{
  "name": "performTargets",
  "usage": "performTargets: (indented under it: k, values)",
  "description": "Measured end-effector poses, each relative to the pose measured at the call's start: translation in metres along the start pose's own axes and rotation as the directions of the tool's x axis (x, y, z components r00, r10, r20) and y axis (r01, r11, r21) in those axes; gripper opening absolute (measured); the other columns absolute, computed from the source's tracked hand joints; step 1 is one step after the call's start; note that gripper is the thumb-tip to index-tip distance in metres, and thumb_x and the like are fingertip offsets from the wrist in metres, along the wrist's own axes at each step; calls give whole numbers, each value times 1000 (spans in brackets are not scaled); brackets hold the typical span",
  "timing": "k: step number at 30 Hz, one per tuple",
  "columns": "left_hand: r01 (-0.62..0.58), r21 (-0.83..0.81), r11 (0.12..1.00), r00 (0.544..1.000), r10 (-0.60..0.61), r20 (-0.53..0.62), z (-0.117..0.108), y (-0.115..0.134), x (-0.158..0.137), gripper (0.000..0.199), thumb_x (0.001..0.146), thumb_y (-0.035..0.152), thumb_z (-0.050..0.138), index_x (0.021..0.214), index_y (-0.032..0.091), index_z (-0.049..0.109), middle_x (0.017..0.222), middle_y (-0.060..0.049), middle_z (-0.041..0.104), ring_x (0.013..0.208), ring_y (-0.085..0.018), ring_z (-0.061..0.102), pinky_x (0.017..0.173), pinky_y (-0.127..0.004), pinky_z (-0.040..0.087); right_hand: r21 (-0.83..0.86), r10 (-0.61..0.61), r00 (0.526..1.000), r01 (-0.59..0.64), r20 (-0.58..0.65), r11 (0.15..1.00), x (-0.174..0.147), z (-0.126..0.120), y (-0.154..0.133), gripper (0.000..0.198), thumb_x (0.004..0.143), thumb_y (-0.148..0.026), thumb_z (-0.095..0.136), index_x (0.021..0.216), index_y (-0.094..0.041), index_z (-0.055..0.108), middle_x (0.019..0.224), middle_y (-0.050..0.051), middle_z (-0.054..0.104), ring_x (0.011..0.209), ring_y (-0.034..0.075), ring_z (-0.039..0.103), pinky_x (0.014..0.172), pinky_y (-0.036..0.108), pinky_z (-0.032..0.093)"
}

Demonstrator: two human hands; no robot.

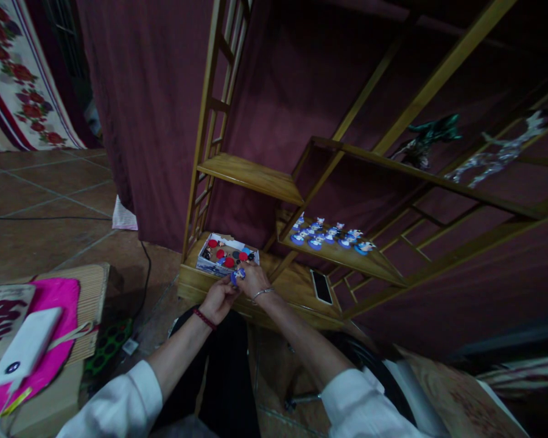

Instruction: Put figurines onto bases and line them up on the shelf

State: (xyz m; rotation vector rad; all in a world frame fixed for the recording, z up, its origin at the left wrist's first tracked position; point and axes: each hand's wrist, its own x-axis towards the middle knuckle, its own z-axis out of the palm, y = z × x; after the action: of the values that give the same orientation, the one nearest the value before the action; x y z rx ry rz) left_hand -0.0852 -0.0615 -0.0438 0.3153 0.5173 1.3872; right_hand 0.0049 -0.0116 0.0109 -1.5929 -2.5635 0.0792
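Observation:
In front of the shelf unit, a small blue-and-white figurine [238, 276] sits between the fingers of my two hands. My left hand [221, 299] closes on it from the left and below. From the right, my right hand [254, 280] reaches over it with bent fingers touching it. Just beyond them, an open cardboard box [205, 265] stands on the low wooden shelf, holding several figurines with red and dark round bases. To the right, several blue-and-white figurines [316, 241] stand in rows on a raised shelf [365, 263].
A dark-screened phone or tablet [321, 286] lies on the low shelf. Higher up are a green dragon-like statue [432, 137] and a clear glassy ornament [502, 152]. At left, a white power bank [27, 347] with a cable rests on a pink cloth [68, 298].

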Motion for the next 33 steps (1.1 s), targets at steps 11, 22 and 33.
performTargets:
  k: [11, 22, 33]
  values:
    - [-11, 4, 1000, 1000, 11, -9, 1, -1, 0, 38, 48, -8, 41, 74, 13, 59, 75, -2, 62, 72, -10, 56, 71, -22, 42, 50, 75, 997, -75, -8, 996, 3, 1, -1, 24, 67, -20, 53, 90, -19, 59, 89, 8, 62, 82, 19, 56, 70, 26, 41]
    - [-12, 8, 1000, 1000, 12, 14, 2, 6, -2, 34, 48, -7, 40, 68, 12, 59, 67, -1, 60, 66, -10, 54, 76, -25, 41, 103, -62, 997, 66, -44, 993, -2, -2, 0, 27, 68, -17, 52, 95, -20, 56, 95, 6, 57, 84, 16, 54, 73, 23, 39]
    - [27, -24, 999, 1000, -28, -4, 1, 5, 5, 31, 55, -7, 40, 70, 12, 60, 76, -3, 62, 73, -11, 55, 79, -27, 42, 179, -121, 991, 129, -54, 975, -3, 1, 11, 31, 70, -19, 52, 101, -20, 52, 97, 5, 56, 86, 15, 53, 78, 24, 39]
